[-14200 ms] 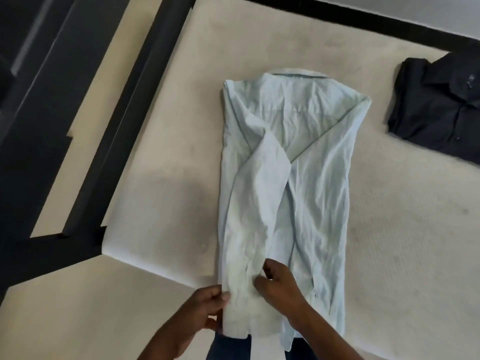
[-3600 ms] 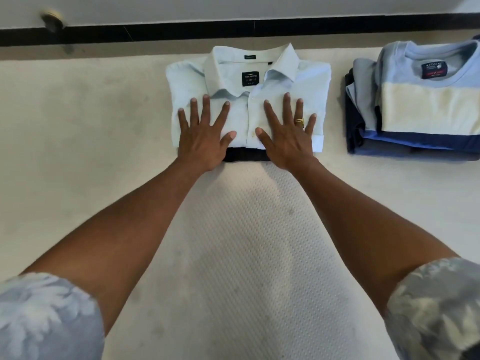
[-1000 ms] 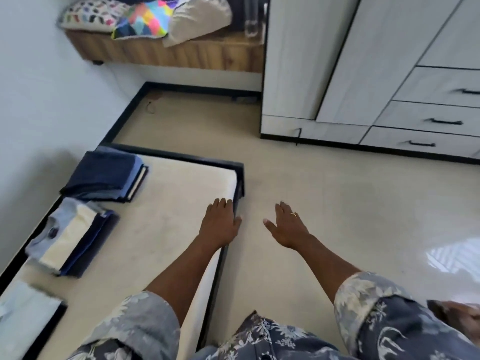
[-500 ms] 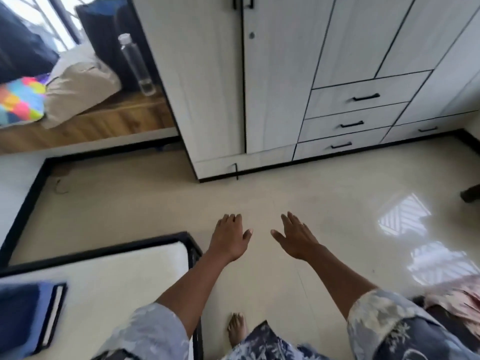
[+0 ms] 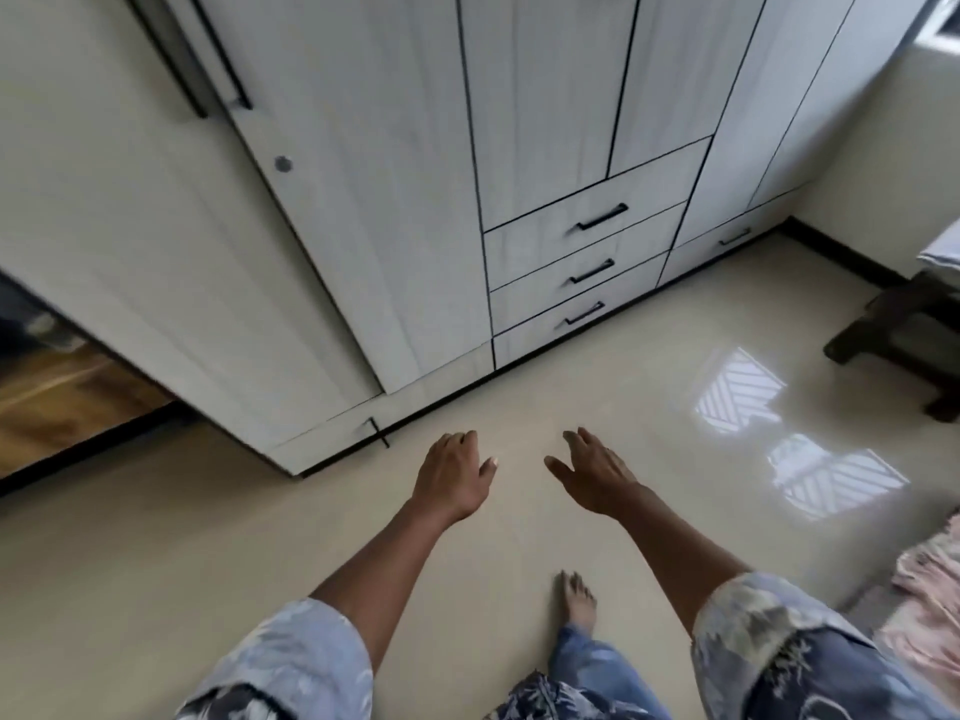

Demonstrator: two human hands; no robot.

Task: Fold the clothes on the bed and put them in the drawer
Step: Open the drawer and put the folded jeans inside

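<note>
Three pale grey wood-grain drawers sit stacked low in the tall grey wardrobe, all pushed in flush, each with a slim black bar handle. Before the wardrobe, over the glossy cream floor, left hand and right hand hang palm-down, fingers relaxed, grasping nothing.

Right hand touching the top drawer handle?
Apart. The head view shows the right hand open, held out over the floor, with bare floor showing between it and the top drawer handle.
</note>
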